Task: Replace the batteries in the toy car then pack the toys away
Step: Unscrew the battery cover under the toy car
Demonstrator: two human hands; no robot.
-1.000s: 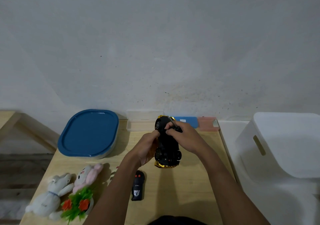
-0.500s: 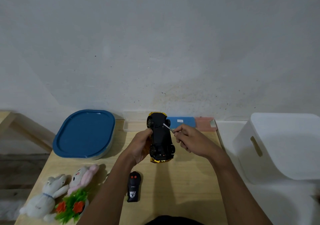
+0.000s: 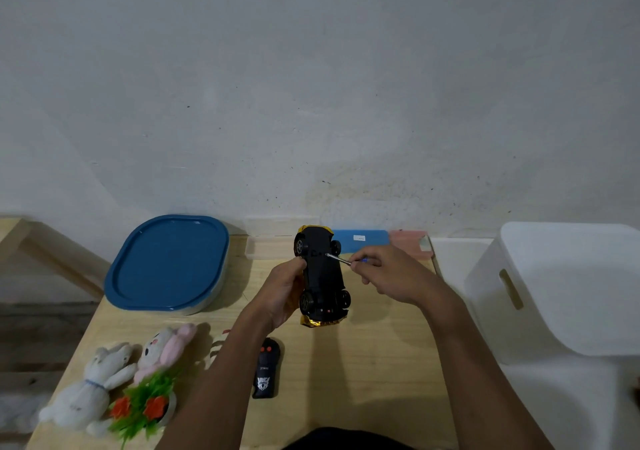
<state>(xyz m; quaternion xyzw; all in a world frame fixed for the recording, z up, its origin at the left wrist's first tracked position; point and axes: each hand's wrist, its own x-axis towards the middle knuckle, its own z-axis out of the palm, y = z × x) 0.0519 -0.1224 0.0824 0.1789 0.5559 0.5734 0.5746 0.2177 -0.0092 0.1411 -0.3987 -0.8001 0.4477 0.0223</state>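
A gold toy car is held upside down above the wooden table, its black underside and wheels facing me. My left hand grips its left side. My right hand pinches a small screwdriver whose metal tip touches the car's underside near the far wheels. A black remote control lies on the table below the car. A white plush bunny, a pink plush bunny and a small plant with red flowers lie at the table's front left.
A container with a blue lid sits at the table's back left. A clear box, a blue box and a pink box line the wall. A white storage bin stands right of the table.
My right hand has drawn back to the right off the car, and the screwdriver now reaches the underside from the side. The car sits slightly further left and is more exposed.
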